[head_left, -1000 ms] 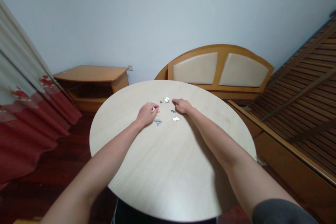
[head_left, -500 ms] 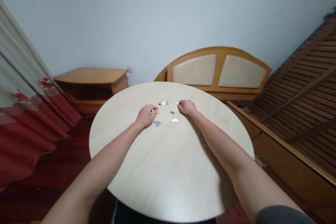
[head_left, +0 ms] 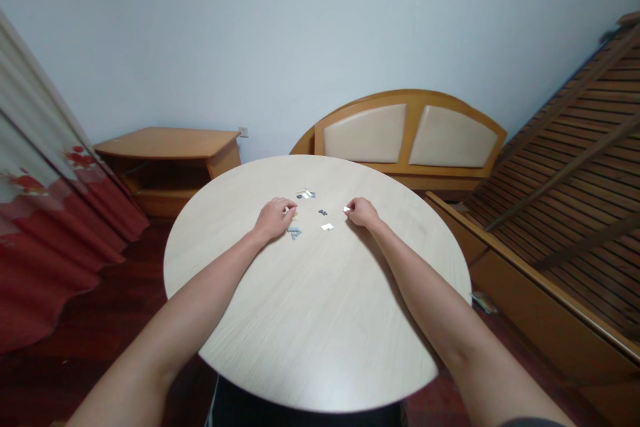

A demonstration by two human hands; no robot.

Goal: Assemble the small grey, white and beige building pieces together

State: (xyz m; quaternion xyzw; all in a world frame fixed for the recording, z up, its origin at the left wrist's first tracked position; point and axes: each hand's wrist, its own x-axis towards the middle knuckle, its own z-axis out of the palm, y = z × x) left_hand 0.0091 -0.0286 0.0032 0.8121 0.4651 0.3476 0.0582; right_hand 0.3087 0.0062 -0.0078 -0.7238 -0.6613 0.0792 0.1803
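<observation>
My right hand (head_left: 362,212) is closed, its fingertips pinching a small flat white piece (head_left: 346,209) just above or on the round table (head_left: 320,320). To its left lie white pieces (head_left: 327,227) and a small cluster of dark pieces (head_left: 323,212). My left hand (head_left: 274,217) rests with thumb and fingers drawn together; whatever they hold is too small to make out. Tan pieces (head_left: 295,217) show partly beside its fingertips, and grey pieces (head_left: 294,232) lie just nearer to me. Farther back is a mixed pile (head_left: 306,194) of white, grey and tan pieces.
Behind the table stand a wooden cabinet (head_left: 170,143) at the left and a padded headboard (head_left: 365,133). A wooden bed rail (head_left: 520,273) and a slatted panel (head_left: 575,180) are on the right. A red and white curtain (head_left: 45,233) hangs at far left.
My right hand has moved right and a little toward me with the white piece still pinched. My left hand has stayed near the tan pieces. The view has shifted slightly.
</observation>
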